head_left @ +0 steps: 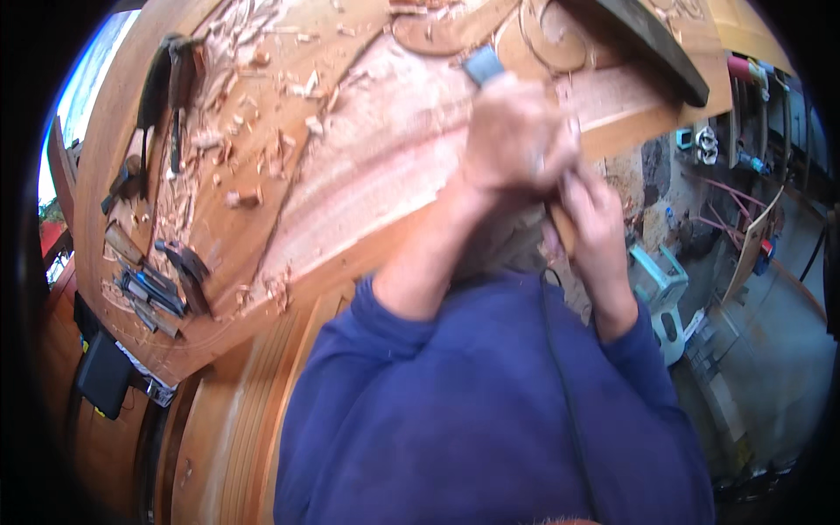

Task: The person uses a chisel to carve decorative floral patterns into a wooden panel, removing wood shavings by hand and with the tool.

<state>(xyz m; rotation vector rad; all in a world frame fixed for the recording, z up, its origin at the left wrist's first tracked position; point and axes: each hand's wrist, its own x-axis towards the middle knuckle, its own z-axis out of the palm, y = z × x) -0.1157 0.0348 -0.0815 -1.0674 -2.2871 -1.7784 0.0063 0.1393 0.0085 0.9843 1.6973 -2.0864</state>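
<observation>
A wide-bladed chisel (481, 63) rests its metal end on a carved wooden panel (350, 171), among pale shavings and scrollwork. My left hand (516, 136), blurred, is closed round the chisel just behind the blade. My right hand (591, 219) grips the wooden handle (560, 229) lower down, below the panel's edge nearest me. The rest of the handle is partly hidden by my fingers.
Carving tools (153, 293) lie at the panel's left, with more (166, 105) higher up. A dark bar (656, 48) lies top right. A black case (105, 372) sits lower left, a pale blue stool (665, 297) to the right. Stacked boards (232, 437) are below.
</observation>
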